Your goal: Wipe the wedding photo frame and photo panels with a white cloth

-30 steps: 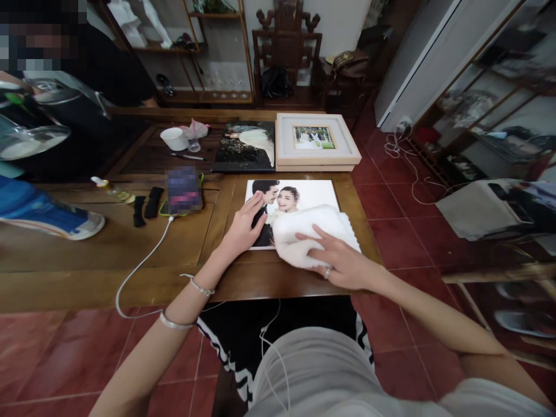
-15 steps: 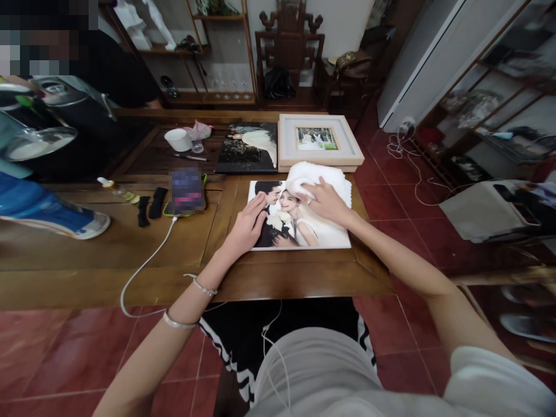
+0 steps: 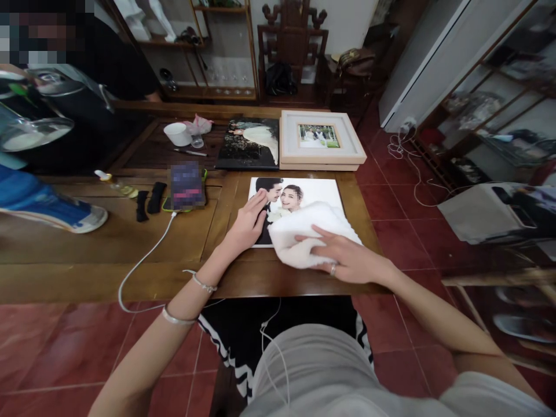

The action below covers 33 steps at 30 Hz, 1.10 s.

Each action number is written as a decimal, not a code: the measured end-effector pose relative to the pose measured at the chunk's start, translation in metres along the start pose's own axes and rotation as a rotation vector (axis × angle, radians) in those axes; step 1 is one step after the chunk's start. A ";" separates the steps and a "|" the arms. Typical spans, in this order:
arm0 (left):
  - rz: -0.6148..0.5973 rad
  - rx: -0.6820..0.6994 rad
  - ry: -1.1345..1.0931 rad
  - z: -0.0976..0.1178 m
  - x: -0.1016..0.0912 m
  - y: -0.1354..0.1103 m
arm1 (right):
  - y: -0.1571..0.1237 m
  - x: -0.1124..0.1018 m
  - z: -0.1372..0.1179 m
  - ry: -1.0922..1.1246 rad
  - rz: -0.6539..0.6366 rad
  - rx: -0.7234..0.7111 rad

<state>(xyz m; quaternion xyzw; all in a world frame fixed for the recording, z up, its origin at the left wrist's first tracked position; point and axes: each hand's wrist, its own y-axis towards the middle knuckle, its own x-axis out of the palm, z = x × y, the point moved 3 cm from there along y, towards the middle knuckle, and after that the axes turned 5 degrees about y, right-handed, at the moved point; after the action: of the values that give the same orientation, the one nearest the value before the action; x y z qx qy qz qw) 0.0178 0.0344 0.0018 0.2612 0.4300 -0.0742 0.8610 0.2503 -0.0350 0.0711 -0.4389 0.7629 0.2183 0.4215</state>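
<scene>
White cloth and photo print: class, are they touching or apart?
Touching. The head view shows the white cloth lying on the photo print, covering its near right corner, with the right hand resting on top.

Silver bangles (image 3: 178,317), ring (image 3: 332,269), white sleeve (image 3: 490,399)

A single head-worn camera looks forward and down, close over the wooden table (image 3: 108,243).

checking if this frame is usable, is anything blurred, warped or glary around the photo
Head view: photo print, white cloth, left hand and right hand sharp at centre; wide-angle lens bows the table edge and smears the shelves at right; light soft, faint sheen on the table's near edge.
</scene>
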 end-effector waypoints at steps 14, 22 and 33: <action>0.018 0.004 -0.004 -0.002 0.001 0.000 | 0.094 -0.044 0.087 -0.177 0.373 0.107; 0.038 0.003 -0.003 -0.002 0.002 0.000 | 0.041 0.017 0.013 -0.184 0.168 -0.060; 0.021 0.004 -0.005 -0.003 0.002 0.001 | 0.034 -0.001 0.021 -0.182 0.225 -0.003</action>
<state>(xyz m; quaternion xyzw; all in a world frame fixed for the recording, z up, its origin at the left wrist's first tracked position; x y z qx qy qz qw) 0.0175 0.0366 -0.0009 0.2674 0.4247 -0.0668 0.8623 0.2313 -0.0021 0.0586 -0.3296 0.7655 0.3042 0.4614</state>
